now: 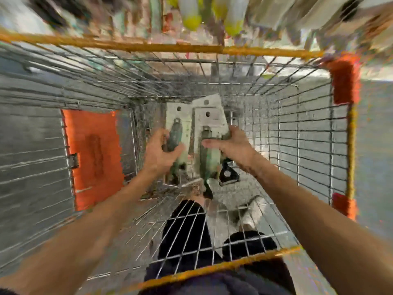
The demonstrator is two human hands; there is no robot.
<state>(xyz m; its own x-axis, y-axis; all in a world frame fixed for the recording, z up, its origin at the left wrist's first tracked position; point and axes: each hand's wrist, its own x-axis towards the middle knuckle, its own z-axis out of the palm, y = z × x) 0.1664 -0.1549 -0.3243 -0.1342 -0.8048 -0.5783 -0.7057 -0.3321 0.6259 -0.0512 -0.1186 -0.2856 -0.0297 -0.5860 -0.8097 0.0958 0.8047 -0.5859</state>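
Note:
Both my arms reach down into a wire shopping cart (308,128) with an orange rim. My left hand (159,154) grips a carded package (179,122) holding a green-handled tool. My right hand (231,145) grips a stack of similar white carded packages (210,116), each with a green-handled tool and a round hang hole. Both bundles are held low inside the cart, side by side, close to its floor. The frame is blurred.
An orange plastic panel (93,154) sits on the cart's left wall, with orange corner guards (343,81) at the right. A black-bladed tool (228,174) lies on the cart floor. Shelves with hanging goods and yellow-capped bottles (191,20) are ahead. My dark trousers show through the mesh.

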